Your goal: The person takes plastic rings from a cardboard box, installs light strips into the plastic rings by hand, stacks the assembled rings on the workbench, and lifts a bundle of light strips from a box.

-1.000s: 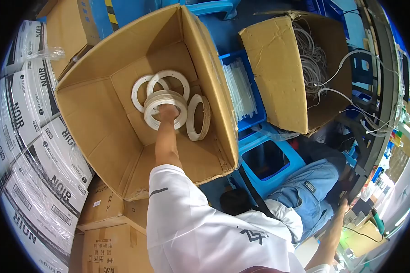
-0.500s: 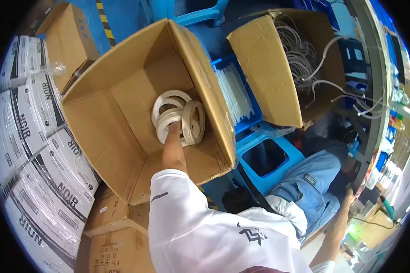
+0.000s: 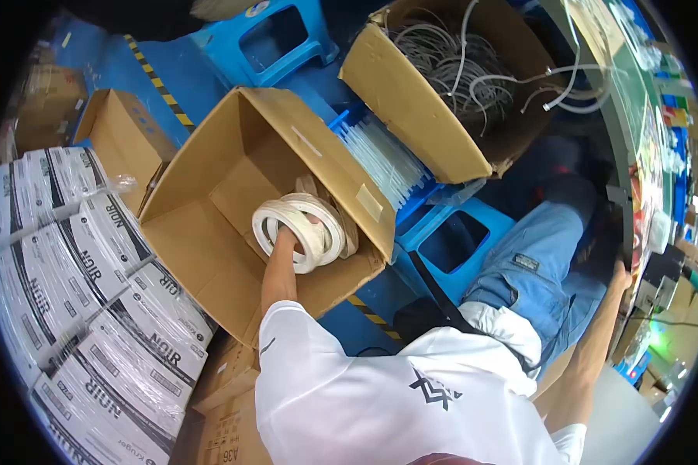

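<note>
My left hand [image 3: 288, 234] reaches down into a large open cardboard box [image 3: 186, 232]. It passes through the middle of a white ring [image 3: 265, 232] and seems closed on it; most of the fingers are hidden by the ring. More pale, flat rings [image 3: 347, 232] lie tilted right behind, inside the same box. Far to the right, my right hand [image 3: 622, 277] rests at the edge of a workbench [image 3: 634, 225], its fingers too small and covered to make out.
A second cardboard box [image 3: 419, 101] holds tangled clear tubes, some hanging over the bench. Between the boxes stands a blue crate of white sticks [image 3: 384, 159]. Blue stools [image 3: 442, 267] stand near my legs. Wrapped cartons [image 3: 101, 287] are stacked on the left.
My left hand has turned a white ring up to face me, over the others. The view has shifted, and my right hand stays at the bench edge.
</note>
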`<state>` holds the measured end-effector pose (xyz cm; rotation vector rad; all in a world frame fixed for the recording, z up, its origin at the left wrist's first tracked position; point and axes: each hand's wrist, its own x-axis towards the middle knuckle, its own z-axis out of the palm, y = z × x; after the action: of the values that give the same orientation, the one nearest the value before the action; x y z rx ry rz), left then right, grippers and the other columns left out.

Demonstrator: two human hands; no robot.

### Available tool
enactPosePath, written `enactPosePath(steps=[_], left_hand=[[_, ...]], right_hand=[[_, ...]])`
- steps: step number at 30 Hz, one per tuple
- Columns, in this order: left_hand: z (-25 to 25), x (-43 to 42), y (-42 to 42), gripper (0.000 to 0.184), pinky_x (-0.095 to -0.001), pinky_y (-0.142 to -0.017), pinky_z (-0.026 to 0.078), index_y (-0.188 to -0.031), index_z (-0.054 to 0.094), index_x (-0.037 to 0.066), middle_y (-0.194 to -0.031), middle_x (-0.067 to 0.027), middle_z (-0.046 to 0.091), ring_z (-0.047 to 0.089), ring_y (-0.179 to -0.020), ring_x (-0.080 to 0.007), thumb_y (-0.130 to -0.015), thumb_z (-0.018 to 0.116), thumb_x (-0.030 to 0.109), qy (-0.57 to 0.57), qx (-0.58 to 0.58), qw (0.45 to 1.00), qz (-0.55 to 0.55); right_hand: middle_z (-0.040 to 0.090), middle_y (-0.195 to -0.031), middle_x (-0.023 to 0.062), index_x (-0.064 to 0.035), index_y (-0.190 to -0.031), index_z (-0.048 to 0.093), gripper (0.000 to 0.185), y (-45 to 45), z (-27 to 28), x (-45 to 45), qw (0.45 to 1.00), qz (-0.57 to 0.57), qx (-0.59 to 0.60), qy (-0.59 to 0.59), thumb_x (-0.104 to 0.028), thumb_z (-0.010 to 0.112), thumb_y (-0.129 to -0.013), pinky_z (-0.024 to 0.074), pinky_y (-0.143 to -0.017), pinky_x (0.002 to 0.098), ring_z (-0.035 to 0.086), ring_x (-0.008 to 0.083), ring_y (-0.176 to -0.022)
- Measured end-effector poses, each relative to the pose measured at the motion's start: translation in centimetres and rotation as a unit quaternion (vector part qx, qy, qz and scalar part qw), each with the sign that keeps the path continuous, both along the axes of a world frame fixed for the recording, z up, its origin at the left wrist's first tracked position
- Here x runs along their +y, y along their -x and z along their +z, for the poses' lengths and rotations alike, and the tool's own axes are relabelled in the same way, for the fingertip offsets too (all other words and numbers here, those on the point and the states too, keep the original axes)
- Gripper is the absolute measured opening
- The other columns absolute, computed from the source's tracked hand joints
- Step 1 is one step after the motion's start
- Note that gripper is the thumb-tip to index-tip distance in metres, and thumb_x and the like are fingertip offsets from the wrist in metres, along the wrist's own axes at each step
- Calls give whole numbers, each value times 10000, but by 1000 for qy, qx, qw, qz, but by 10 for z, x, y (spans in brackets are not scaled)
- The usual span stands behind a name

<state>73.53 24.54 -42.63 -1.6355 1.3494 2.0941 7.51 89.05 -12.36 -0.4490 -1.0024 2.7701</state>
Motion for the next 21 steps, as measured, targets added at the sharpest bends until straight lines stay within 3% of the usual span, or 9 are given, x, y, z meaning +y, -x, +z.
enactPosePath(steps=[1,2,11,13,16,17,20,21], left_hand=[[10,1,5,628,-468,-1004,378,-1284,479,82,-1280,-195,496,474,-1158,-350,-742,701,309,0,0,1000,-10],[19,-3,15,640,-472,-1004,377,-1283,478,82,-1281,-199,492,473,-1159,-354,-732,708,310,0,27,1000,-2],[127,18,43,747,-512,-1001,366,-1277,471,81,-1298,-240,455,458,-1163,-392,-638,780,316,-25,228,969,87],[163,40,30,771,-521,-1000,364,-1275,470,81,-1302,-249,447,455,-1163,-401,-617,796,317,-30,267,958,104],[211,35,39,808,-535,-999,360,-1273,468,81,-1307,-263,435,450,-1165,-413,-586,820,319,-40,322,938,126],[230,39,37,820,-539,-999,359,-1272,467,81,-1309,-267,430,448,-1165,-418,-575,828,320,-44,342,930,130],[293,70,10,857,-552,-998,355,-1270,465,81,-1315,-281,418,443,-1166,-430,-544,852,322,-65,406,902,129],[310,71,17,870,-557,-997,354,-1270,464,81,-1317,-286,414,442,-1167,-435,-534,860,322,-77,430,891,126]], right_hand=[[426,-1358,209,18,-1322,426,508,1,0,-1,1000,0,-8,21,-244,345,-895,273,-1040,619,374,421,-1255],[399,-1379,228,41,-1331,412,564,2,-3,-2,998,-44,8,-32,-285,363,-874,226,-1059,622,329,455,-1276],[428,-1363,213,7,-1310,451,560,-7,-20,-22,997,-63,4,-55,-324,358,-869,278,-1037,612,386,418,-1254],[452,-1340,210,5,-1285,475,539,-16,-22,-34,996,-77,-4,-39,-316,368,-866,297,-1030,605,409,410,-1236],[516,-1266,206,-2,-1228,522,471,-21,-33,-30,995,-22,22,94,-273,395,-864,374,-989,579,484,403,-1159],[523,-1253,212,0,-1207,536,444,-26,-28,-43,997,-48,10,64,-257,384,-878,389,-977,577,490,403,-1155],[520,-1245,214,-14,-1193,541,405,-44,-33,-61,991,-16,67,115,-242,404,-887,365,-1003,576,454,399,-1196],[527,-1231,191,-28,-1142,567,368,-79,11,-119,996,-53,30,65,-236,419,-877,356,-1011,568,466,371,-1184]])
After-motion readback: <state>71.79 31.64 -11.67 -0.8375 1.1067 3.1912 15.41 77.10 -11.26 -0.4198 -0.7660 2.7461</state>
